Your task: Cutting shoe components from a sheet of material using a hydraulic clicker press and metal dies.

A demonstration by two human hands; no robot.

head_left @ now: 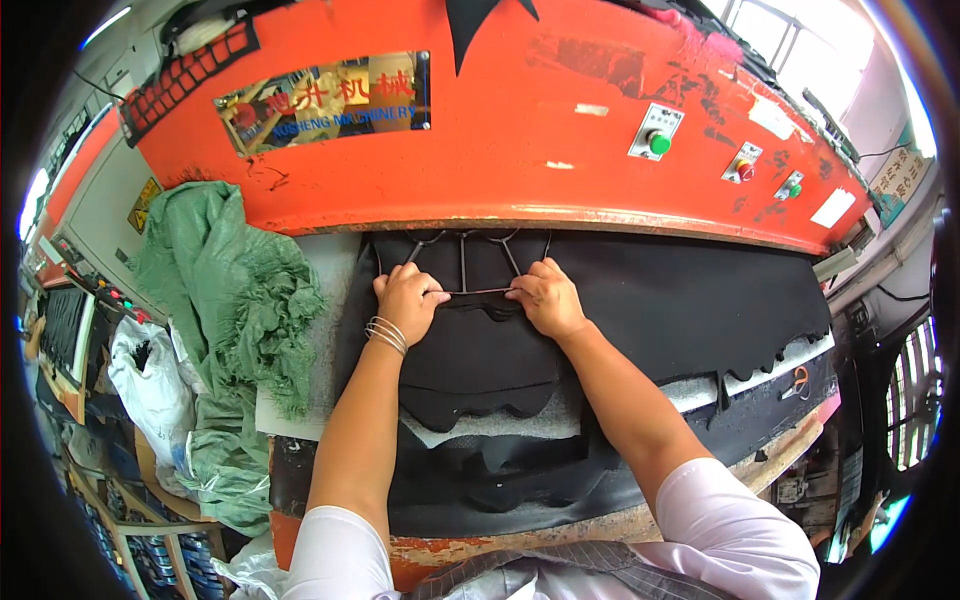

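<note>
A metal cutting die point(463, 268), a thin dark frame with inner bars, lies on black sheet material point(680, 290) in front of the orange press. Its far part is hidden under the press head. My left hand point(408, 303) grips the die's near left corner, thumb and fingers closed on the rim. At the near right corner my right hand point(548, 302) pinches the same rim. Between my forearms the sheet's near edge is wavy and cut away, with a grey-white layer point(470, 430) showing beneath.
The orange press head point(490, 130) spans the far side, its lower edge just beyond my hands. Green and red buttons point(745, 170) sit on its right. Crumpled green woven cloth point(220, 280) and a white sack point(150, 380) are at left. Orange-handled scissors point(797, 384) lie at right.
</note>
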